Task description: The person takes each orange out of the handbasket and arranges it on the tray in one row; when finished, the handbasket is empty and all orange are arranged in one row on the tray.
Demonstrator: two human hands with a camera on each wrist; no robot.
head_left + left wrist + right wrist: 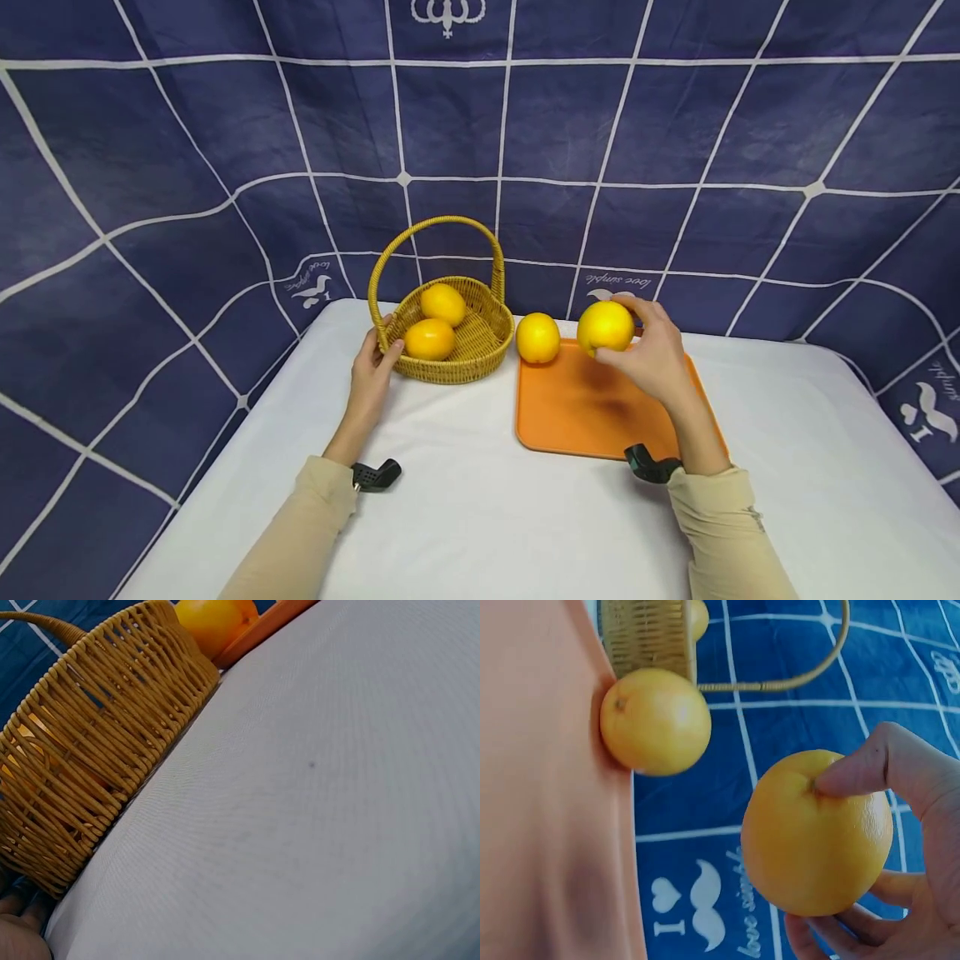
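My right hand (pixel 654 354) holds an orange (pixel 605 326) above the orange tray (pixel 577 408), with the thumb near the fruit's stem end in the right wrist view. A second orange (pixel 537 337) rests at the tray's far left corner, close beside the wicker basket (pixel 457 371). Inside that basket lie two more oranges, one behind (pixel 443 304) and one in front (pixel 430 339). My left hand (pixel 371 367) grips the basket's left side at the foot of its arched handle, thumb over the rim. In the left wrist view only a few fingers (pixel 22 937) show below the basket.
A white cloth (pixel 465 517) covers the table. Behind and at both sides hangs a blue curtain (pixel 555 125) with white grid lines, close to the table's back edge. Dark wrist devices (pixel 377 475) are worn at both cuffs.
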